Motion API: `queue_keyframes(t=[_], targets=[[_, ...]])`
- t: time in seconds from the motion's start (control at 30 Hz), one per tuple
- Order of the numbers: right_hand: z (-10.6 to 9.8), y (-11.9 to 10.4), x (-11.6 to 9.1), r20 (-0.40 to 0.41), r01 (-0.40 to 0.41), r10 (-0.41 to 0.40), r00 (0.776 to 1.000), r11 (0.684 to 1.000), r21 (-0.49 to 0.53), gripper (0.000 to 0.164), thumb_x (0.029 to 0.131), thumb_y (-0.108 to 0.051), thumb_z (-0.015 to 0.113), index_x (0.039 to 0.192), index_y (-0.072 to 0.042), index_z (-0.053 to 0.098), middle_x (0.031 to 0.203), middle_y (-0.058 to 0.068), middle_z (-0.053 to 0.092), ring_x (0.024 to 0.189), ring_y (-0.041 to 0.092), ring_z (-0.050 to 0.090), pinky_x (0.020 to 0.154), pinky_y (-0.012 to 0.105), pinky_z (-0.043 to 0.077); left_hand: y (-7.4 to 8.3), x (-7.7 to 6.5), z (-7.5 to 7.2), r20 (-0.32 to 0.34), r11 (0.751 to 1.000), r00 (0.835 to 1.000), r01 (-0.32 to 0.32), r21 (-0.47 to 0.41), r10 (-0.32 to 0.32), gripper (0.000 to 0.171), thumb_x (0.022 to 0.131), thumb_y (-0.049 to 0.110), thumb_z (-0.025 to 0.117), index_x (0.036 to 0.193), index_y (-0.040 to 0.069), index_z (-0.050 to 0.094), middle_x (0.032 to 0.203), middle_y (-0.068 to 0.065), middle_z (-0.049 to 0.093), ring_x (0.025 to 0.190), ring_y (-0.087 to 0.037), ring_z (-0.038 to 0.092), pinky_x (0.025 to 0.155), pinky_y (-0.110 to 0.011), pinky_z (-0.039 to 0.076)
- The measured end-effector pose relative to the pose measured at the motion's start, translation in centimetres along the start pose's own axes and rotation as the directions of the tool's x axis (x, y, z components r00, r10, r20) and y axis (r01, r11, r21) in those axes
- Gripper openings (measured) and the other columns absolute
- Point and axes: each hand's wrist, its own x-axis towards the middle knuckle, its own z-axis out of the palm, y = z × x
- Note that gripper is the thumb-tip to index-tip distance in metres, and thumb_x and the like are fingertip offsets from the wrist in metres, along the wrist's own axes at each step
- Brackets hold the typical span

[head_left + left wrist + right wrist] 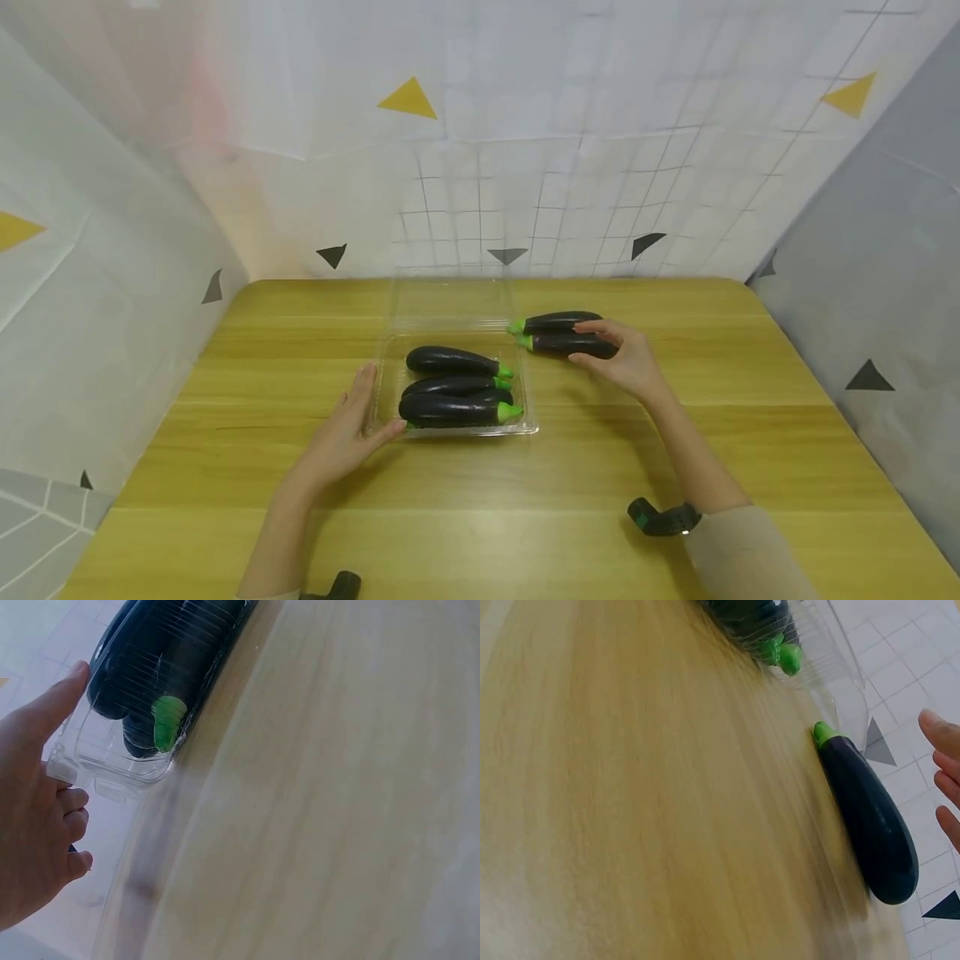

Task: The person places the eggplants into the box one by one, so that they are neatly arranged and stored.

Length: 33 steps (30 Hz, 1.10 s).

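A clear plastic container (531, 423) lies on the table with its hinged lid (450, 300) raised at the back. Several dark eggplants (450, 409) with green stems lie inside it. At its front left corner my left hand (341, 437) holds the container, thumb on the front edge and fingers along the left side. Two more eggplants (561, 321) lie side by side to the right of the container, stems toward it. Over their rounded ends hovers my right hand (621, 360), thumb and fingers apart. In the right wrist view, a gap separates that hand from the nearer eggplant (870, 817).
The wooden table (450, 517) ends at the back against a pale sheet (570, 167) with grid lines and triangle marks. Similar sheets hang at left and right. Each wrist wears a dark strap device (663, 518).
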Motion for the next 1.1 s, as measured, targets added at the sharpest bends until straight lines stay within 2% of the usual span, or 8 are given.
queue_keyframes(t=[0.2, 0.43, 0.6, 0.9, 1.1], targets=[[0.2, 3.4, 0.5, -0.020, -0.034, 0.033, 0.999, 0.999, -0.019, 0.043, 0.077, -0.014, 0.083, 0.116, -0.002, 0.068, 0.116, 0.012, 0.067, 0.115, 0.032, 0.057, 0.101, 0.049, 0.042, 0.0, 0.0, 0.0, 0.000, 1.000, 1.000, 0.006, -0.002, -0.006, 0.099, 0.089, 0.062, 0.055, 0.155, 0.021, -0.006, 0.161, -0.008, -0.004, 0.144, -0.042, 0.005, 0.112, -0.062, 0.011], [0.0, 4.8, 0.7, -0.048, -0.102, 0.099, 0.994, 0.993, -0.067, 0.041, 0.079, -0.022, 0.082, 0.114, -0.005, 0.069, 0.120, 0.012, 0.065, 0.117, 0.036, 0.055, 0.100, 0.051, 0.042, -0.2, 0.1, 0.1, 0.003, 1.000, 1.000, 0.007, 0.001, -0.007, 0.099, 0.089, 0.061, 0.056, 0.155, 0.021, -0.007, 0.161, -0.007, -0.005, 0.145, -0.033, 0.003, 0.114, -0.056, 0.010], [-0.1, 5.5, 0.6, -0.052, -0.135, 0.128, 0.990, 0.981, -0.139, 0.042, 0.079, -0.025, 0.082, 0.115, -0.008, 0.069, 0.124, 0.014, 0.063, 0.118, 0.040, 0.054, 0.099, 0.052, 0.043, -0.1, 0.0, 0.1, 0.001, 1.000, 1.000, 0.007, 0.000, -0.007, 0.099, 0.089, 0.061, 0.056, 0.155, 0.021, -0.007, 0.161, -0.007, -0.005, 0.145, -0.033, 0.003, 0.114, -0.057, 0.010], [0.0, 5.8, 0.4, -0.016, -0.063, 0.060, 0.998, 0.968, -0.243, 0.041, 0.078, -0.019, 0.082, 0.116, -0.010, 0.070, 0.119, 0.011, 0.065, 0.118, 0.036, 0.055, 0.099, 0.052, 0.041, 0.0, 0.0, 0.1, 0.000, 1.000, 1.000, 0.003, -0.009, -0.003, 0.099, 0.089, 0.061, 0.055, 0.155, 0.020, -0.006, 0.161, -0.007, -0.004, 0.146, -0.031, 0.002, 0.115, -0.055, 0.008], [0.3, 5.4, 0.6, 0.008, -0.039, 0.045, 0.999, 0.932, -0.360, 0.041, 0.079, -0.014, 0.080, 0.118, -0.010, 0.069, 0.123, 0.012, 0.063, 0.118, 0.038, 0.053, 0.093, 0.054, 0.044, 0.0, -0.1, 0.0, -0.003, 1.000, 1.000, 0.008, -0.013, -0.008, 0.099, 0.089, 0.061, 0.055, 0.155, 0.021, -0.006, 0.161, -0.007, -0.004, 0.145, -0.036, 0.003, 0.114, -0.057, 0.009]])
